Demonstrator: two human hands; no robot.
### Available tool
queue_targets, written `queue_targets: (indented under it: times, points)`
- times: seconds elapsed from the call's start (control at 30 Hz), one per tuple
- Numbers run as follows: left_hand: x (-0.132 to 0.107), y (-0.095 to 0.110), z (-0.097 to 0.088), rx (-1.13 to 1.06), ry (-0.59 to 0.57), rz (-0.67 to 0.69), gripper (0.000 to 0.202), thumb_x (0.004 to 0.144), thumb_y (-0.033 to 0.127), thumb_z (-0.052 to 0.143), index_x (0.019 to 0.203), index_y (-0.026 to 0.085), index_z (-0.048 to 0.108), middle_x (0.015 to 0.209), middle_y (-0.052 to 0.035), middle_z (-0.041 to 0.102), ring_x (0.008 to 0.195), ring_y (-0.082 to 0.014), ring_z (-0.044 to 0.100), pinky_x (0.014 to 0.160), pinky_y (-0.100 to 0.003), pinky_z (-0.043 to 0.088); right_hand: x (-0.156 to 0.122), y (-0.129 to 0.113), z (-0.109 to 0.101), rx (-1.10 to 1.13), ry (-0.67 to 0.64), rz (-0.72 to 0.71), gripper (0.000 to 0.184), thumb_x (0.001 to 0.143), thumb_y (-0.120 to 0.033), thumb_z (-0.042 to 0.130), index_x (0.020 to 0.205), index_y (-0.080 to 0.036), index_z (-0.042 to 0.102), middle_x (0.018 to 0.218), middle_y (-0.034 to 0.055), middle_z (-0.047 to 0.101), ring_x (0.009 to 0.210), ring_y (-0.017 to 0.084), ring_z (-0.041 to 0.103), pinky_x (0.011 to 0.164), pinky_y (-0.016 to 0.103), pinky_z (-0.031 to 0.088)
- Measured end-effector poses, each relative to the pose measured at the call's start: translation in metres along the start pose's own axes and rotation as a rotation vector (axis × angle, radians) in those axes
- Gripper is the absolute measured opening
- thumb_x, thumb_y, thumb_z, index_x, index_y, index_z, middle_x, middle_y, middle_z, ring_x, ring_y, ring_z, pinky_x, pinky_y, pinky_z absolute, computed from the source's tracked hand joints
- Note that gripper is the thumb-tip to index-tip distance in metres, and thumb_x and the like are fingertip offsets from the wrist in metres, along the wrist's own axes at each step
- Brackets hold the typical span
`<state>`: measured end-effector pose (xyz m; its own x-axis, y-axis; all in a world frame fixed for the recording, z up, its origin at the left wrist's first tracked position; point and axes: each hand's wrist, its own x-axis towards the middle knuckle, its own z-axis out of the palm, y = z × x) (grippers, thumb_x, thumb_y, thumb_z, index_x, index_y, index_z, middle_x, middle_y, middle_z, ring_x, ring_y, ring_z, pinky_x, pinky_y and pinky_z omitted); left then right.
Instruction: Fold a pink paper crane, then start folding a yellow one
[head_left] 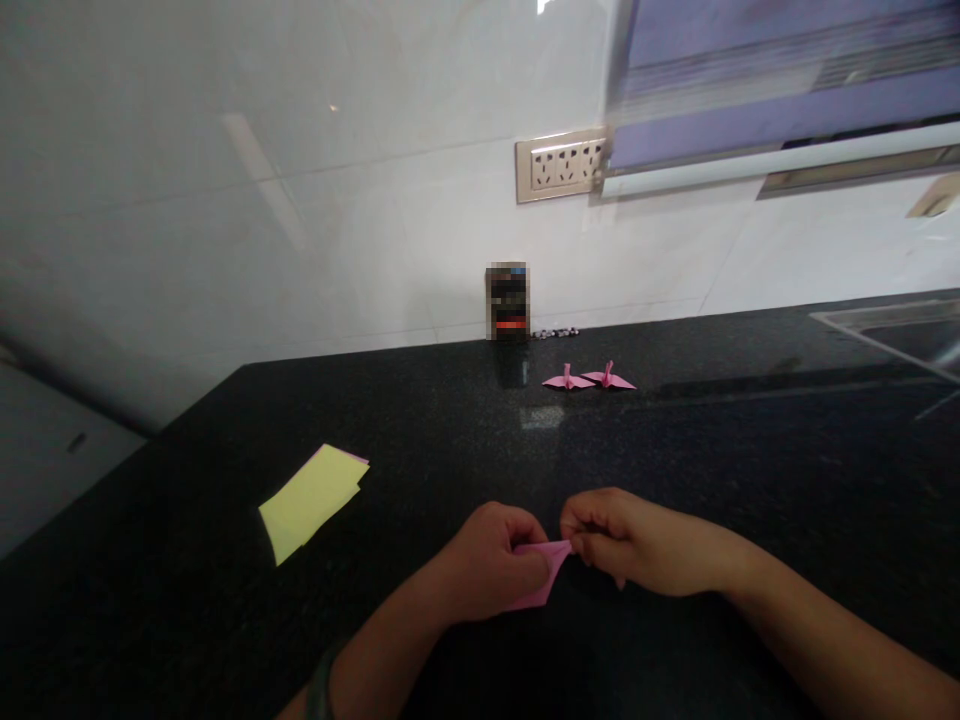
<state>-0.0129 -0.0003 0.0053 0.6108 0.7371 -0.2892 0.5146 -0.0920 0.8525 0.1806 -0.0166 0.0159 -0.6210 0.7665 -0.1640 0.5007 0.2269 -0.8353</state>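
Note:
A partly folded piece of pink origami paper [536, 596] is between my hands, just above the black counter. My left hand [499, 560] is closed on it, the thumb lying across its face. At the paper's upper right tip, my right hand [615, 540] pinches with thumb and forefinger. My left fingers behind the paper are hidden. Farther back stand two finished pink paper cranes, the left crane [568, 379] and the right crane [609, 377], with their wings spread and nearly touching.
On the left of the black counter [420, 420] lies a small stack of yellow paper [315, 505], with a pink edge showing beneath. A small blurred-out box [508, 302] leans near the wall beside a beaded chain [556, 333]. A wall socket [562, 165] is above; a sink edge [885, 350] shows at right.

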Motion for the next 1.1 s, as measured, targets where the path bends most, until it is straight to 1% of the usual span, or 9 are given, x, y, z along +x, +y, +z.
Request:
queue_targets:
  times: [0.1, 0.17, 0.23, 0.33, 0.4, 0.47, 0.6, 0.83, 1.1]
  points:
    - [0.000, 0.002, 0.000, -0.028, -0.004, -0.017, 0.015, 0.065, 0.022, 0.048, 0.065, 0.012, 0.059, 0.050, 0.0042, 0.042, 0.045, -0.0072, 0.036, 0.039, -0.017, 0.025, -0.002, 0.002, -0.004, 0.068, -0.024, 0.019, 0.014, 0.080, -0.014, 0.037, 0.076, -0.016, 0.050, 0.060, -0.0034, 0.047, 0.047, 0.006, 0.045, 0.042, 0.015, 0.035]
    - [-0.001, 0.004, 0.000, -0.059, 0.007, -0.046, 0.014, 0.065, 0.022, 0.049, 0.065, 0.012, 0.059, 0.049, 0.0041, 0.042, 0.044, -0.0073, 0.036, 0.039, -0.017, 0.025, -0.001, 0.003, -0.005, 0.154, 0.001, 0.041, 0.015, 0.081, -0.017, 0.036, 0.075, -0.016, 0.049, 0.060, -0.0034, 0.046, 0.046, 0.006, 0.045, 0.042, 0.016, 0.036]
    - [-0.001, 0.006, 0.000, -0.107, 0.039, -0.056, 0.015, 0.066, 0.025, 0.051, 0.065, 0.011, 0.058, 0.050, 0.0034, 0.044, 0.045, -0.0076, 0.038, 0.040, -0.018, 0.026, 0.002, 0.005, -0.003, 0.259, 0.081, 0.060, 0.018, 0.083, -0.024, 0.037, 0.071, -0.015, 0.048, 0.059, -0.0035, 0.045, 0.044, 0.005, 0.044, 0.041, 0.016, 0.036]
    - [0.000, 0.009, 0.002, -0.215, 0.109, -0.005, 0.020, 0.069, 0.030, 0.052, 0.067, 0.011, 0.058, 0.057, 0.0007, 0.051, 0.051, -0.0087, 0.043, 0.045, -0.018, 0.031, 0.009, 0.006, 0.005, 0.421, 0.246, 0.060, 0.023, 0.080, -0.036, 0.045, 0.071, -0.015, 0.047, 0.055, -0.0053, 0.043, 0.041, 0.005, 0.040, 0.038, 0.016, 0.035]
    - [0.000, 0.009, 0.003, -0.275, 0.144, 0.034, 0.022, 0.071, 0.032, 0.053, 0.069, 0.011, 0.058, 0.062, -0.0009, 0.053, 0.055, -0.0094, 0.045, 0.049, -0.019, 0.034, 0.014, 0.006, 0.012, 0.535, 0.323, 0.064, 0.023, 0.074, -0.037, 0.054, 0.078, -0.016, 0.047, 0.059, -0.0056, 0.044, 0.043, 0.005, 0.041, 0.038, 0.016, 0.037]
    - [0.001, 0.009, 0.005, -0.326, 0.155, 0.051, 0.022, 0.070, 0.032, 0.054, 0.070, 0.010, 0.058, 0.063, -0.0016, 0.055, 0.055, -0.0098, 0.046, 0.050, -0.020, 0.034, 0.017, 0.005, 0.020, 0.601, 0.349, 0.038, 0.024, 0.069, -0.034, 0.060, 0.080, -0.017, 0.047, 0.057, -0.0061, 0.044, 0.045, 0.006, 0.040, 0.037, 0.016, 0.036]
    - [0.003, 0.007, 0.007, -0.371, 0.168, 0.056, 0.021, 0.067, 0.030, 0.059, 0.071, 0.010, 0.059, 0.062, -0.0018, 0.055, 0.054, -0.0099, 0.046, 0.050, -0.020, 0.034, 0.019, 0.002, 0.031, 0.595, 0.385, 0.041, 0.017, 0.068, -0.027, 0.061, 0.073, -0.016, 0.049, 0.054, -0.0062, 0.044, 0.043, 0.005, 0.037, 0.036, 0.015, 0.032]
    - [0.004, 0.006, 0.012, -0.330, 0.208, 0.054, 0.022, 0.069, 0.031, 0.055, 0.065, 0.010, 0.059, 0.056, -0.0005, 0.054, 0.049, -0.0084, 0.043, 0.046, -0.019, 0.030, 0.019, -0.001, 0.036, 0.602, 0.468, 0.088, 0.010, 0.068, -0.019, 0.058, 0.068, -0.015, 0.049, 0.049, -0.0073, 0.042, 0.039, 0.004, 0.035, 0.036, 0.015, 0.028]
    - [0.004, 0.004, 0.013, -0.314, 0.202, 0.014, 0.026, 0.069, 0.035, 0.054, 0.067, 0.010, 0.058, 0.058, -0.0027, 0.057, 0.049, -0.0091, 0.044, 0.045, -0.020, 0.031, 0.020, 0.000, 0.039, 0.597, 0.467, 0.102, 0.010, 0.073, -0.023, 0.053, 0.069, -0.015, 0.049, 0.050, -0.0069, 0.042, 0.038, 0.004, 0.033, 0.035, 0.015, 0.026]
